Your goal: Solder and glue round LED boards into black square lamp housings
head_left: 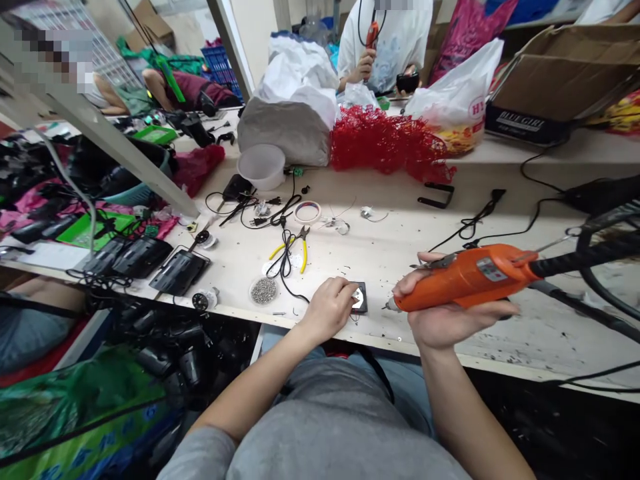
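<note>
My right hand [440,320] is wrapped round an orange electric screwdriver [460,277], its bit pointing left just above the table. To the left, my left hand [331,305] has its fingers closed on a small black square part [361,299] with a white piece on top, lying on the table. A black cord [295,293] runs up to that part from the left. Near my left hand are a round dish of small metal screws [264,291] and yellow-handled cutting pliers [303,252], open on the tabletop.
Beyond lie a roll of tape [307,212], a white bowl [261,167], red netting [385,140] and a cardboard box [565,80]. Black casings [180,270] rest at the left, by a slanted post [125,143]. Across the table a person [385,50] holds another screwdriver.
</note>
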A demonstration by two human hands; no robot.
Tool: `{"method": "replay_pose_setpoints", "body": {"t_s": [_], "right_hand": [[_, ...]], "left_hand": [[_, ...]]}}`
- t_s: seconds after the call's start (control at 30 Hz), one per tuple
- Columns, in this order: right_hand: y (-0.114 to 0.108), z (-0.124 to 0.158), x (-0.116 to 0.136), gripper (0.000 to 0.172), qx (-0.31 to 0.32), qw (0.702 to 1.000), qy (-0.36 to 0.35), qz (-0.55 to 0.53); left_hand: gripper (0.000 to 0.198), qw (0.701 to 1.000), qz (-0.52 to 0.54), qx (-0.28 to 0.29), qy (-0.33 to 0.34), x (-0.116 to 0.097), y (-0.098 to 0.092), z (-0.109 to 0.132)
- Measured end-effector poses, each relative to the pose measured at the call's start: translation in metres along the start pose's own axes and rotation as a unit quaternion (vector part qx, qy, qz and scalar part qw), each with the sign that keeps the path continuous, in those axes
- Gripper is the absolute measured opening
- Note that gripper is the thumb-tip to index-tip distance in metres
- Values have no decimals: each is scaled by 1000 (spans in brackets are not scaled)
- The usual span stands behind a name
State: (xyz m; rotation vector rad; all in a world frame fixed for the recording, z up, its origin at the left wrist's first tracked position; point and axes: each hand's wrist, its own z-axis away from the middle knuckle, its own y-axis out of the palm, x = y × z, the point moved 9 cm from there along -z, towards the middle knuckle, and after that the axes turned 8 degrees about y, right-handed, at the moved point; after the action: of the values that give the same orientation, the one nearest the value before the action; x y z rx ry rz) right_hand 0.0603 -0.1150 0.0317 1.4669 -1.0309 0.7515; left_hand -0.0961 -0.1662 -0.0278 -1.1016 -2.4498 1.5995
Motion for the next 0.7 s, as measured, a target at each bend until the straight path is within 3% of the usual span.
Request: {"method": "replay_pose_setpoints", "body": {"t_s": [0.13,0.33,0.47,0.7], "right_hand": [[5,2,3,85,-3,1000,14,8],[19,-2,6,82,36,998,28,34],[27,-3,-7,83,64,995,48,52],[35,0,-22,82,64,996,52,24]], "left_hand": [[25,999,19,25,-34,7,4,2],[40,979,145,1,-142,24,9,10],[34,962,192,2,-196,31,13,10],[26,961,192,13,-201,30,12,3]]}}
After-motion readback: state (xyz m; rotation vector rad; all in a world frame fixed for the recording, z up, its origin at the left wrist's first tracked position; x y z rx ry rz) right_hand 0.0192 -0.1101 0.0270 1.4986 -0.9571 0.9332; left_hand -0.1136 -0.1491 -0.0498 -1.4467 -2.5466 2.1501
